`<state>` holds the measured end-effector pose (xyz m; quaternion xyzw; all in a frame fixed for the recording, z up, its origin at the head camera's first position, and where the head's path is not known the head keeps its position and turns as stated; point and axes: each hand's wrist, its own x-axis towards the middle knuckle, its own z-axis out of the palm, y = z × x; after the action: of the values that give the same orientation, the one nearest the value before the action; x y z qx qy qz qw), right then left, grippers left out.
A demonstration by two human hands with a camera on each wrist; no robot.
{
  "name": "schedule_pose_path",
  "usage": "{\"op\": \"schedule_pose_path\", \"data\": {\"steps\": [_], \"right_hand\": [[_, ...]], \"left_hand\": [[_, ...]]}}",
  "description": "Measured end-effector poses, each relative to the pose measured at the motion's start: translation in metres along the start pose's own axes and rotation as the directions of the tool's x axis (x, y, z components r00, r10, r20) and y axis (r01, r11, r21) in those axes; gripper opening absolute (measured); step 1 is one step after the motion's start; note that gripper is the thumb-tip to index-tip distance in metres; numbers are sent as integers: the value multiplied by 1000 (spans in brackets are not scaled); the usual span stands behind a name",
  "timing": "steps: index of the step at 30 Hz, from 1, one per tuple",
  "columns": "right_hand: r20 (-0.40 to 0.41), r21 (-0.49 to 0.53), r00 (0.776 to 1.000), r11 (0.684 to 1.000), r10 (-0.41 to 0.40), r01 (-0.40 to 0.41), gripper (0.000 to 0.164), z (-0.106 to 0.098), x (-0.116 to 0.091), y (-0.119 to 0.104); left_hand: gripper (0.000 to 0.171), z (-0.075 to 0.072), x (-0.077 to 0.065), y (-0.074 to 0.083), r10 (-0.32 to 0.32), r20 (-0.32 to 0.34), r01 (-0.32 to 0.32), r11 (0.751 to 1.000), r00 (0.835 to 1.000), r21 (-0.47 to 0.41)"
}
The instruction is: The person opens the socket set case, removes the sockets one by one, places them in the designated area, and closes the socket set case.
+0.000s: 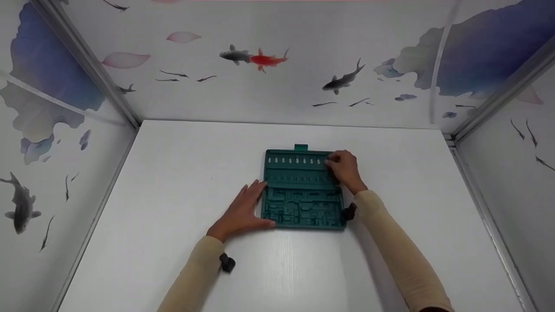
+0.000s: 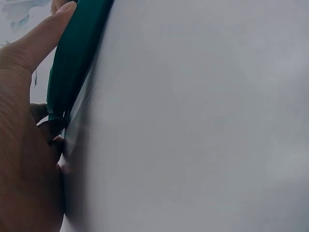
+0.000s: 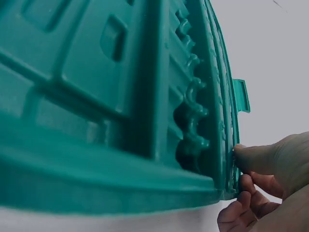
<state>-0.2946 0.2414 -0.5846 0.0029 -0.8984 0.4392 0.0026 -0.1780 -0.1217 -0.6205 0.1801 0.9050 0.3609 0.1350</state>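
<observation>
A green plastic case (image 1: 303, 169) lies open on the white table, its moulded hollows facing up. A row of small pale bits (image 1: 297, 160) stands along its far part. My left hand (image 1: 245, 208) rests at the near left corner, fingers along the left side and thumb (image 2: 41, 36) against the near edge. At the far right corner is my right hand (image 1: 344, 167), its thumb (image 3: 256, 157) and forefinger drawn together by the right end of the bit row. In the right wrist view those fingertips meet the case's rim; I cannot tell what is between them.
The white table (image 1: 173, 182) spreads around the case. A green latch tab (image 1: 301, 147) sticks out from the case's far edge. Behind stands a white back wall (image 1: 299, 99) printed with fish and petals, with side walls at left and right.
</observation>
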Motion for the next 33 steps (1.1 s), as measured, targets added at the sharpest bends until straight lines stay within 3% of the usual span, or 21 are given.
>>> {"op": "schedule_pose_path", "data": {"steps": [6, 12, 17, 24, 33], "right_hand": [[-112, 155, 992, 987, 62, -45, 28, -22, -1, -14], [-132, 144, 991, 989, 36, -17, 28, -45, -13, -16], [-146, 114, 989, 993, 36, -20, 27, -56, -27, 1], [-141, 70, 983, 991, 121, -112, 31, -67, -47, 33], [-146, 45, 968, 979, 202, -198, 29, -65, -65, 58]], "left_hand": [[129, 0, 2, 2, -1, -2, 1, 1000, 1000, 12], [131, -1, 1, 2, -18, 4, 18, 1000, 1000, 26], [130, 0, 0, 1, 5, -6, -5, 1000, 1000, 28], [130, -1, 0, 1, 14, -17, -14, 1000, 1000, 26], [130, 0, 0, 4, -4, -10, 5, 1000, 1000, 25]]}}
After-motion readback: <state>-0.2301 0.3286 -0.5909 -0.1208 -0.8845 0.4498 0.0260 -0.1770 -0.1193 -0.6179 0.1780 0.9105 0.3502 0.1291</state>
